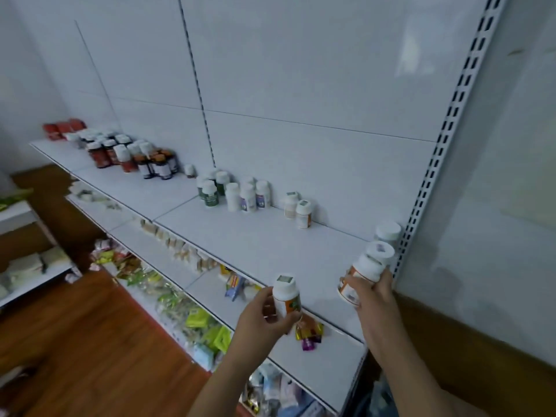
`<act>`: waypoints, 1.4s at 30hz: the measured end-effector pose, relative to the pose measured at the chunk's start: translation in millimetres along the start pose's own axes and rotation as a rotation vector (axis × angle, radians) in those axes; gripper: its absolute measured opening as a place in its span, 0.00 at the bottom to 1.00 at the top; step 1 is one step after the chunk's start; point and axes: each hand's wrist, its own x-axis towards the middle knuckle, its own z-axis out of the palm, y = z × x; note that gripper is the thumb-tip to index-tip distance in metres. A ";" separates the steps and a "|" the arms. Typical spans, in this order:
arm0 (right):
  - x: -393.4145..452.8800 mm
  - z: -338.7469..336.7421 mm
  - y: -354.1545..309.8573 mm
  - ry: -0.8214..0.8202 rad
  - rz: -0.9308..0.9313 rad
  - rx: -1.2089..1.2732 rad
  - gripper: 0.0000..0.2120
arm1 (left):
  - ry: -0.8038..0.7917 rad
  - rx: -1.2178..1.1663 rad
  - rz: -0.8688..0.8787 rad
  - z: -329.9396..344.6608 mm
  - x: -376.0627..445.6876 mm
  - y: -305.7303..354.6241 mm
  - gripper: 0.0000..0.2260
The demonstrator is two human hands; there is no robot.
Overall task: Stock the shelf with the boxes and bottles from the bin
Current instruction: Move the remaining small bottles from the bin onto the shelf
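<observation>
My left hand [264,314] grips a white bottle with an orange and green label [286,294], held upright over the front edge of the top white shelf [261,245]. My right hand [373,293] is closed around another white bottle with an orange label [362,273], tilted, at the shelf's right end. Just behind it stand two more white-capped bottles [387,233] against the right upright. The bin is out of view.
Further left on the shelf stand two small white bottles [298,209], a group of white and green bottles [234,191], dark bottles [135,158] and red boxes [63,129]. Lower shelves [325,365] hold packets and sachets. The perforated upright [436,164] bounds the right side.
</observation>
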 end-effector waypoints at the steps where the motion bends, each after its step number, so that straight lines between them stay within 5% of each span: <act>1: 2.3 8.2 2.9 -0.011 -0.012 -0.036 0.22 | 0.002 0.006 -0.004 -7.1 4.5 -1.9 0.18; 12: 100.3 72.8 32.5 -0.036 -0.132 -0.437 0.16 | 0.058 0.162 0.017 -42.4 147.9 -20.8 0.19; 19: 166.9 105.4 73.2 0.071 -0.243 -0.602 0.23 | -0.005 0.187 0.043 -44.9 238.0 -32.4 0.18; 26: 189.4 108.4 109.4 0.085 -0.273 -0.826 0.22 | -0.132 0.379 0.202 -32.5 311.7 -50.2 0.10; 32: 186.1 115.7 111.8 0.176 -0.381 -1.273 0.22 | -0.316 0.701 0.516 -47.4 357.4 -72.9 0.22; 42: 160.3 151.4 122.9 0.318 -0.074 -1.546 0.25 | -0.444 0.845 0.613 -53.0 361.5 -78.1 0.29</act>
